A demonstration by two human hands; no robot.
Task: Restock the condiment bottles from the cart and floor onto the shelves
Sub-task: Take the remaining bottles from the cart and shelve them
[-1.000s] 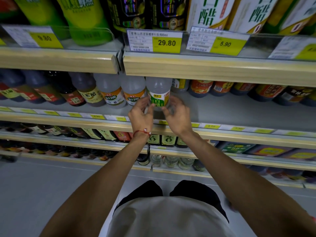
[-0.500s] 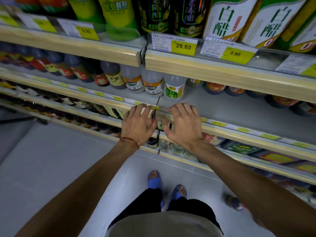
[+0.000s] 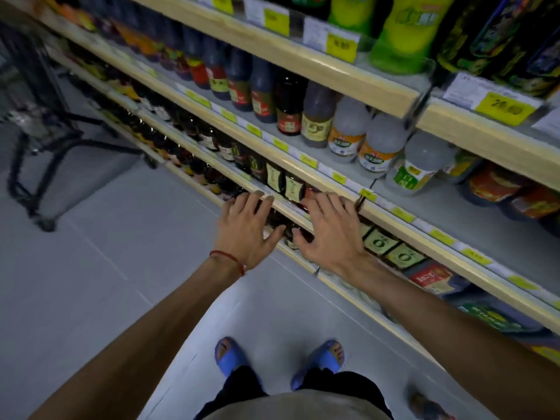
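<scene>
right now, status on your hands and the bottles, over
Left grip, right grip open, empty. Green-label bottle standing on shelf. Blurred bottle on floor, cart at left.

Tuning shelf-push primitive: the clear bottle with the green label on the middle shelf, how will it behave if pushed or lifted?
The green-label bottle stands upright, tall for its base, so a high push would probably tip it. It looks filled with clear liquid, so it is likely heavy for its size. The smooth wall and glossy label may slip in a grasp.
</scene>
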